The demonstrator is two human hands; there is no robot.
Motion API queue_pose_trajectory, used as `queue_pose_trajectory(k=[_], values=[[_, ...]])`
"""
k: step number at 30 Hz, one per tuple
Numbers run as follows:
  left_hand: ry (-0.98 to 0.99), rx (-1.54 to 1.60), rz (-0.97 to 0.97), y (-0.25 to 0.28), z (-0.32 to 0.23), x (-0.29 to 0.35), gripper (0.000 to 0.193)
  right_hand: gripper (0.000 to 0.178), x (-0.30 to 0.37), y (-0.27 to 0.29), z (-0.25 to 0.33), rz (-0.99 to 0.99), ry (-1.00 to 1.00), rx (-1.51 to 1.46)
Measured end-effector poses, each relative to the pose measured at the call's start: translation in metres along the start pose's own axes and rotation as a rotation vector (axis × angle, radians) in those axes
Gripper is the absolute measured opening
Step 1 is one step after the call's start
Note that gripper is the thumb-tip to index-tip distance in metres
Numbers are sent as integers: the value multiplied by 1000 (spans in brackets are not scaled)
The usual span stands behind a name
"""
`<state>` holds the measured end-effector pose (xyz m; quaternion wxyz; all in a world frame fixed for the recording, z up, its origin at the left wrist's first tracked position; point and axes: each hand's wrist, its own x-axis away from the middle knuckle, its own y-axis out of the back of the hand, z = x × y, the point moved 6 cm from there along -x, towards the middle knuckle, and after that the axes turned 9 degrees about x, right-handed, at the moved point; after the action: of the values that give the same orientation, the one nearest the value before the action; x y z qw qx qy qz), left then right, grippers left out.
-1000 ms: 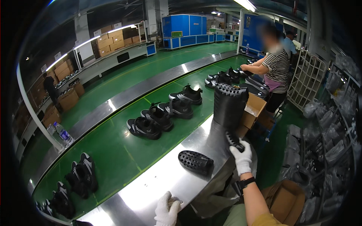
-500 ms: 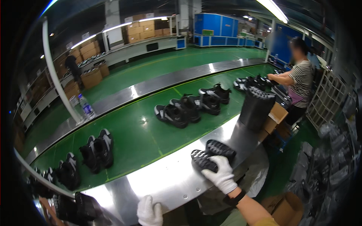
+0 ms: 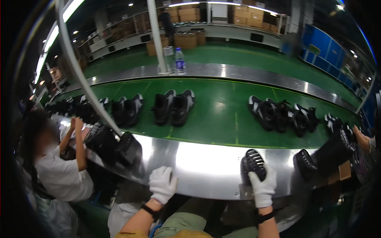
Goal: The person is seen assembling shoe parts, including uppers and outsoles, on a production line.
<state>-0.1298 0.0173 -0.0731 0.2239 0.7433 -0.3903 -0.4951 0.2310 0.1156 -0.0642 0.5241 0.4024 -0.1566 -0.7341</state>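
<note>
My right hand, in a white knit glove, grips a black shoe with its slotted sole turned up. The shoe is over the steel ledge in front of me. My left hand, also gloved, is at the near edge of the ledge. Its thumb stands apart from the fingers, and it holds nothing. Another black shoe lies to the right of my right hand, sole showing.
Pairs of black-and-grey shoes stand on the green belt beyond the ledge. A tall black stack rises at right. Dark shoe-like items sit at left, near a person in white. A bottle stands beyond.
My view has swung left. My right hand has drawn one shoe away from the other, which stays on the ledge. A person in white now shows at left.
</note>
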Motion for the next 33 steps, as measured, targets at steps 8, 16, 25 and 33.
queue_pose_trajectory(k=[8, 16, 25, 33], values=[[60, -25, 81, -13, 9, 0, 13, 68, 29, -53, 46, 167, 63, 138], [52, 33, -29, 0, 12, 7, 16, 72, 35, -75, 21, 209, 80, 72], [160, 250, 178, 0, 24, 11, 29, 73, 31, -83, 0, 209, 182, 142], [97, 526, -270, 92, 93, 127, 18, 54, 86, -45, 120, -116, 73, 337]])
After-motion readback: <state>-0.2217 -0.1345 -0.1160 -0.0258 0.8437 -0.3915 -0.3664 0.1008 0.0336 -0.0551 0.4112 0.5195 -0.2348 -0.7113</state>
